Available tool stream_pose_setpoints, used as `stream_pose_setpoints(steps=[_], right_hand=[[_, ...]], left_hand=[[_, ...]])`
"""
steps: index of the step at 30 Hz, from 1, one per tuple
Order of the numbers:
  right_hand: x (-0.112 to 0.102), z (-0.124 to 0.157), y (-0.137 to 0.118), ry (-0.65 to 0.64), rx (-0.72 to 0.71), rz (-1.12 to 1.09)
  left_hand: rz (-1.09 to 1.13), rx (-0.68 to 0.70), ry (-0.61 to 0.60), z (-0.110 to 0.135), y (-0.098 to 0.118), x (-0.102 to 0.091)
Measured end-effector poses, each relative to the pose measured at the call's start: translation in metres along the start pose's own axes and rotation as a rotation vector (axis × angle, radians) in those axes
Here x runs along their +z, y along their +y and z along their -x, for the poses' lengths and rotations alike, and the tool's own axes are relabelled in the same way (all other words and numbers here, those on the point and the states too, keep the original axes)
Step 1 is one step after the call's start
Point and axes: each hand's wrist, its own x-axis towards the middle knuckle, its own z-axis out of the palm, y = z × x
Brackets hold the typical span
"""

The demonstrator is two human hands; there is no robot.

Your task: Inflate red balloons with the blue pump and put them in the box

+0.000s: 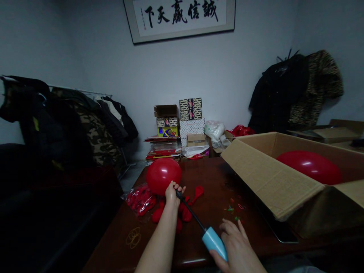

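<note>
A round, inflated red balloon [163, 175] stands above the far left part of the table. My left hand [173, 193] is closed around its neck and the black end of a balloon pump [214, 242]. The pump's thin black rod slants down to a light blue cylinder. My right hand [239, 244] holds that cylinder loosely near its lower end, thumb on the near side and fingers stretched forward. Flat red balloons [187, 215] lie under my left forearm, partly hidden. Beside them is a clear bag [140, 199] of red balloons.
An open cardboard box [273, 178] on the right holds a large red balloon [309, 166]. A dark phone-like slab [280, 230] lies by it. Small coloured bands [236, 208] and yellowish rings [133, 238] lie on the brown table [216, 178]. Boxes [192, 129] are stacked behind.
</note>
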Motion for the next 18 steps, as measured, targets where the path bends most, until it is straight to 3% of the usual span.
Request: stream_pose_setpoints(steps=[8,18], right_hand=[[0.021,-0.012,0.001,-0.033,0.045,-0.02],[0.045,-0.068,-0.012,-0.041,0.092,0.082]], left_hand=[[0.069,-0.136,0.123,0.006,-0.04,-0.032],[0.001,-0.276,0.183,0.013,-0.079,-0.05]])
